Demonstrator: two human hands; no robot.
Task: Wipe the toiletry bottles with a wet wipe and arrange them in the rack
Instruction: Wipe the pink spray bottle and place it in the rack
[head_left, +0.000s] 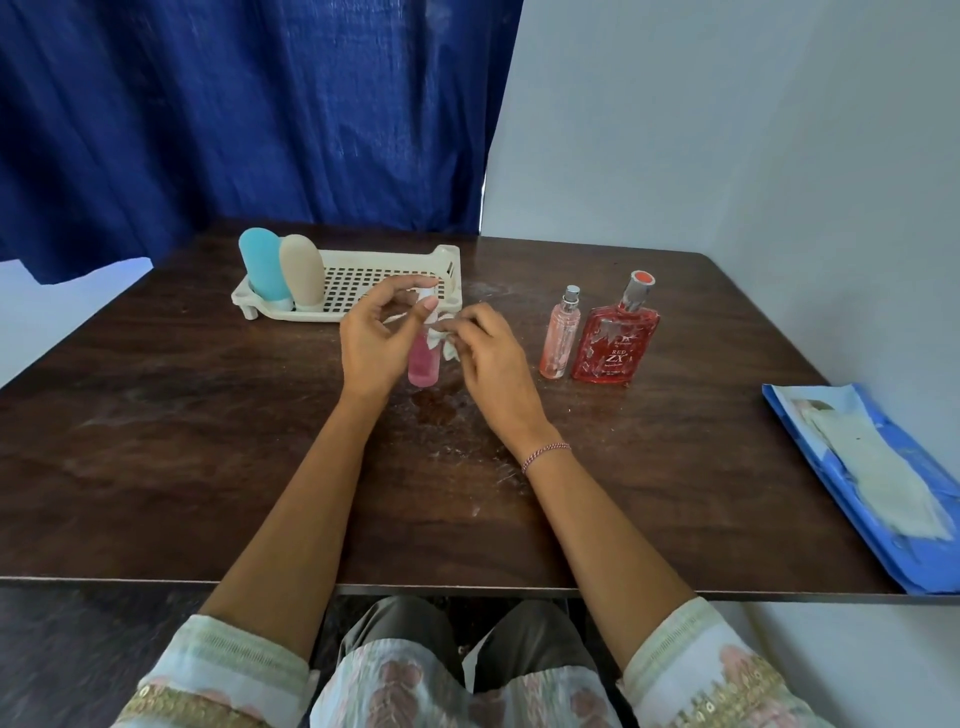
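A small pink spray bottle (423, 364) stands on the table in the middle. My left hand (376, 343) pinches its white top with thumb and fingers. My right hand (491, 358) pinches a crumpled white wet wipe (447, 345) against the bottle's upper part. A cream plastic rack (389, 270) lies behind my hands. In its left end stand a blue bottle (265, 265) and a beige bottle (301, 270), caps down. To the right stand a slim clear pink spray bottle (560, 335) and a flat red perfume bottle (618, 338).
A blue pack of wet wipes (878, 483) lies open at the table's right edge. Wet smears mark the dark wooden table (208, 441) near the middle. A blue curtain hangs behind and a white wall stands at the right.
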